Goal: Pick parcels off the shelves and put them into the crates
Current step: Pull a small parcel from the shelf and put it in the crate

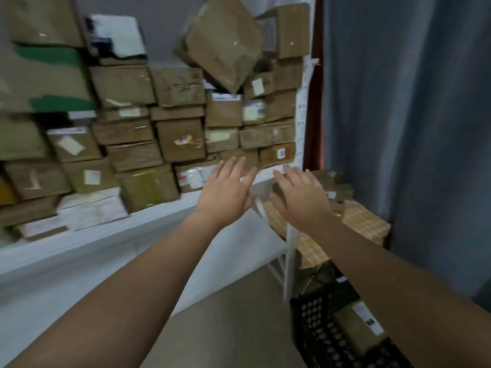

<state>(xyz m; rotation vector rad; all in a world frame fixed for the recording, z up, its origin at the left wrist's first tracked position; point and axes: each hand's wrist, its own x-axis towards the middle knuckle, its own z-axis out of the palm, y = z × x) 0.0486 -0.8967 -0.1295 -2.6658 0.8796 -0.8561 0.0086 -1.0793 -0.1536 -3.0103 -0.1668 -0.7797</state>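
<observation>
Head camera, at the parcel shelves: you reach both arms toward the right end of the white shelf (106,229), left hand (225,192) and right hand (300,197) side by side and a little apart, backs to the lens. The fingers of each are straight and fanned, and neither hand has hold of anything. They hover just in front of the lowest row of brown parcels (180,139), which are packed tight, row upon row, from the shelf board up past the top of the frame.

Above your hands one large brown parcel (223,43) sits skewed on a corner atop the stack, out of line with the squared rows. Blur makes it impossible to say whether it rests there or is slipping. Spread hands held beneath it read as readiness to catch or take a wide box between two palms; a parcel that bulky would likely not suit a one-handed pinch.

The black perforated crate (313,322) stands on the floor at your lower right, near the shelf's end post, with at least one labelled parcel (356,330) lying in it. It seems placed close so each pick needs only a turn and a lowering. Beyond it a checked-pattern box (366,224) sits near the blue-grey curtain (411,128). The pick itself is not yet made.
</observation>
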